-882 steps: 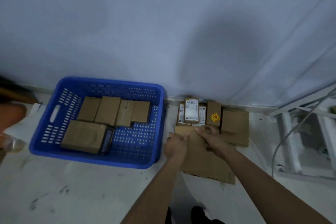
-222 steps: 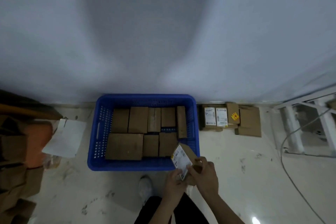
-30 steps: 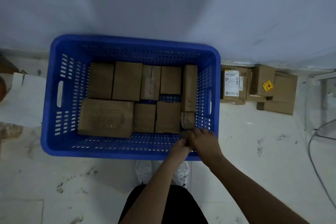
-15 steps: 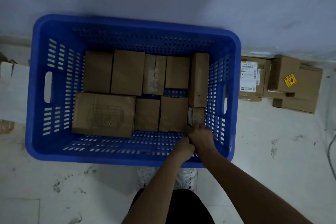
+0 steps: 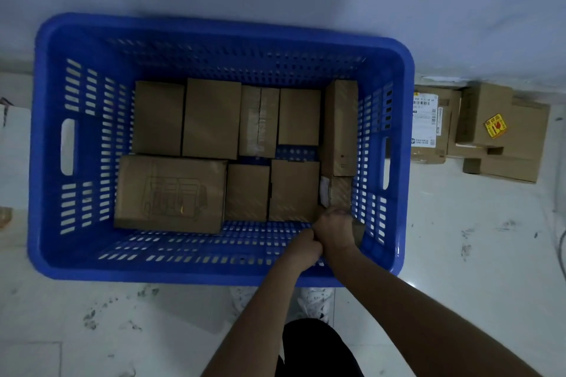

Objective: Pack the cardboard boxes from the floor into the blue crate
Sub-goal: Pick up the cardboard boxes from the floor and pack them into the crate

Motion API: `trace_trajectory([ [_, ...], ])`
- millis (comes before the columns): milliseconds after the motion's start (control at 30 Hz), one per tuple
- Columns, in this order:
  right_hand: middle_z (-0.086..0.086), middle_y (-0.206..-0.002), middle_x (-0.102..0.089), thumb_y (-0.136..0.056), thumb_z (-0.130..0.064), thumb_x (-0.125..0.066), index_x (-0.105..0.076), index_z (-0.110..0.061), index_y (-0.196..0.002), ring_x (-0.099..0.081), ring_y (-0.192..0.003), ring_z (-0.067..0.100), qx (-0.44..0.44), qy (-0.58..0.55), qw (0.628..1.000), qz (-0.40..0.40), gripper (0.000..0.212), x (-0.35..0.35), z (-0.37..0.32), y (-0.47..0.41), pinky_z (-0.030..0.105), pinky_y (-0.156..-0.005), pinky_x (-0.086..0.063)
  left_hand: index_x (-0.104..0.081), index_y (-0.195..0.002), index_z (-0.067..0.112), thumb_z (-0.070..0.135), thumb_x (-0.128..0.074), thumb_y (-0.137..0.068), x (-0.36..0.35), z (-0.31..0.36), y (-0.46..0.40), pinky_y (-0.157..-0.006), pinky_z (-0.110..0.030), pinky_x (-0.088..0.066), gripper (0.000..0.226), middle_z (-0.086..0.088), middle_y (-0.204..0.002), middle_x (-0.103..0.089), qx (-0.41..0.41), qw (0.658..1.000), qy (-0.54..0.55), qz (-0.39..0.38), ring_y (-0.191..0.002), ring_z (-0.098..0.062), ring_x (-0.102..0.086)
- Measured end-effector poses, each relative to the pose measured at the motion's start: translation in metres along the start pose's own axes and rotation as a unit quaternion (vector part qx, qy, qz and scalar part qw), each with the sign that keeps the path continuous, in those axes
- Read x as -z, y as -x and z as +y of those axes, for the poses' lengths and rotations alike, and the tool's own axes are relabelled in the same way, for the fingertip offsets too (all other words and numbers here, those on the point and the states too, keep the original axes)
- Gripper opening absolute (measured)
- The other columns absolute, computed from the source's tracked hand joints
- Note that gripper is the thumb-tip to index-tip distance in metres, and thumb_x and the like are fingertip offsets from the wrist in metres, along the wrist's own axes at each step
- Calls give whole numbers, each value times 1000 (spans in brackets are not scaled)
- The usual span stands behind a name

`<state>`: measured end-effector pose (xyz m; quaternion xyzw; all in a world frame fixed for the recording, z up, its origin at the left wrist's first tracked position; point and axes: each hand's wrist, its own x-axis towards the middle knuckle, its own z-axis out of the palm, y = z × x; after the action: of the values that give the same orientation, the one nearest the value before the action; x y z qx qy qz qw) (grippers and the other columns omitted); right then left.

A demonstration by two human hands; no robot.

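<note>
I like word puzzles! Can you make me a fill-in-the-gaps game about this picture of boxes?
1. The boxes are being packed into a crate coloured ____.
2. The yellow sticker is on a box lying ____ the crate.
3. Both hands, left and right, reach into the crate's near-____ corner.
4. The biggest box in the crate has a line ____ printed on top.

Missing words: blue; outside; right; drawing
</note>
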<state>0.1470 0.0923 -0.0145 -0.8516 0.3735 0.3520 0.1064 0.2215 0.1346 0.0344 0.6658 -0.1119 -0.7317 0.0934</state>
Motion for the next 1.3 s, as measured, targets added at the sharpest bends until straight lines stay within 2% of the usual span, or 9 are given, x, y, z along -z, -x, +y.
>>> trace_trajectory([
  [133,25,-100,-64,-90,-25,-58,-71,3,-94,-67,-83,31,-10,50,997,-56,31,14,-5,0,36,-72,-56,-45,-133,10,3,-32,-97,9,-2,-8,-61,-21,-42,39,-1,-89,-51,-3,999,-37,-12,-66,-8,-44],
  [267,14,-60,-62,-34,-16,-92,-66,-7,-49,-58,-46,26,20,41,999,-3,32,6,12,3,26,-44,-46,-40,-143,16,4,-34,-97,15,-10,-15,-65,-30,-50,47,-12,-125,-58,-31,988,-154,13,-79,-18,-59],
  [433,16,-96,-69,-53,-23,-86,-65,-6,-110,-66,-79,34,37,45,996,-68,63,2,39,21,38,-59,-53,-31,-147,9,4,-49,-94,28,-21,-32,-108,-39,-38,56,-12,-152,-31,-119,864,-484,69,-134,-32,-37],
  [567,16,-53,-59,-30,-16,-90,-70,-4,-76,-55,-38,30,19,5,1000,10,51,-14,30,12,30,-37,-43,-22,-151,11,15,-55,-94,34,-21,-66,-121,-42,-12,66,-9,-161,-9,-138,761,-632,49,-147,-29,-12],
  [833,-2,-38,-50,-38,-15,-84,-62,-16,-49,-46,-30,15,-9,-49,996,76,24,-24,17,2,8,-42,-30,8,-152,24,42,-49,-95,46,-39,-112,-121,-43,2,83,2,-161,11,-52,630,-775,3,-149,-24,3],
  [900,-12,-34,-45,-46,-34,-75,-58,-22,-43,-43,-29,2,-74,-86,990,78,21,-16,15,2,8,-39,-12,9,-152,24,42,-48,-96,48,-41,-112,-121,-41,4,83,3,-161,10,-42,641,-767,3,-149,-22,4],
  [1067,17,-42,-53,-25,-5,-92,-65,2,-52,-52,-32,25,-44,-34,998,19,39,-6,5,2,37,-34,-44,17,-150,19,50,-48,-93,46,-41,-109,-121,-39,8,92,3,-161,12,3,630,-777,7,-149,-21,8],
  [1167,20,-104,-66,-87,-2,-61,-65,3,-105,-66,-92,34,6,-3,997,-72,19,2,-2,-9,50,-77,-56,17,-150,19,48,-50,-92,50,-41,-107,-121,-39,7,94,2,-161,13,0,641,-768,-2,-149,-22,8],
  [1300,23,-141,-37,-94,-7,-49,-61,-1,-118,-54,-111,38,17,39,995,-90,27,-7,11,-9,44,-80,-53,16,-151,19,47,-51,-92,49,-39,-109,-122,-40,1,93,2,-161,5,14,677,-736,1,-149,-22,1],
])
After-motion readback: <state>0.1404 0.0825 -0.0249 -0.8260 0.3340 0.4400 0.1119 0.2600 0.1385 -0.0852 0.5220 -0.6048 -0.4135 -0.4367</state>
